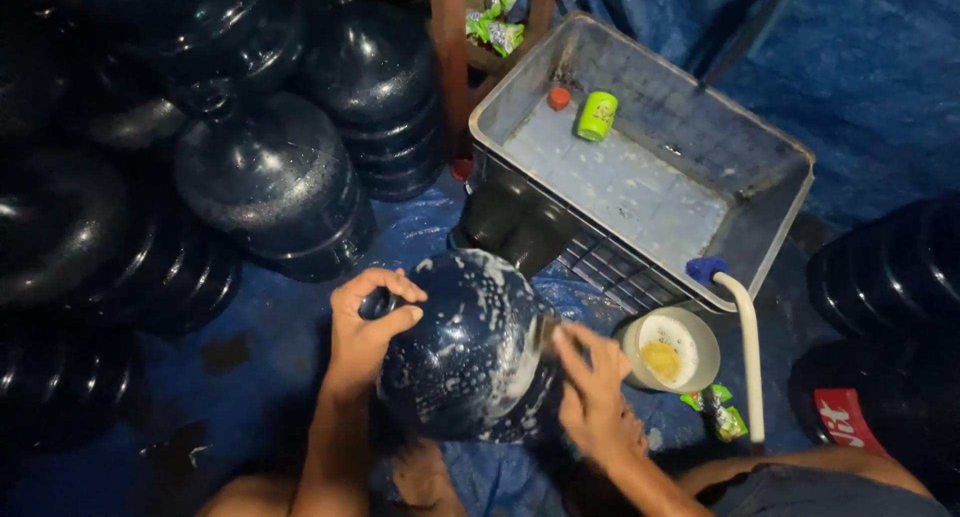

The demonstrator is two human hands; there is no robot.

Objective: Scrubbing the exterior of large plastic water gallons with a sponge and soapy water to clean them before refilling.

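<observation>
I see both hands on a large dark blue water jug [470, 352] that lies tilted on the blue tarp [250, 317] at the near middle of the floor, its surface streaked with white foam. My left hand [365, 327] is wrapped around the jug's neck at its upper left, fingers closed over the mouth with the thumb across. My right hand [592, 392] presses against the jug's right side, fingers spread and bent on the wet surface; I cannot tell whether it holds a cloth or sponge under the palm. The two hands sit well apart, one on each end of the jug.

Just right of the right hand stands a small round tub [672, 349] with pale foamy liquid and a yellow lump in it. Near it on the tarp lie small green sachets [718, 409]. A white pipe [748, 357] with a blue end runs down beside the tub, touching the rim of a grey plastic crate [780, 217] farther away on the right. The crate holds shallow milky water, a green cylindrical container [597, 115] lying on its side, and a small red cap [559, 98].

On the far left, many more dark jugs [270, 182] are piled together, and others [890, 267] stand at the right edge. A bare foot [420, 477] shows under the jug at the near edge.
</observation>
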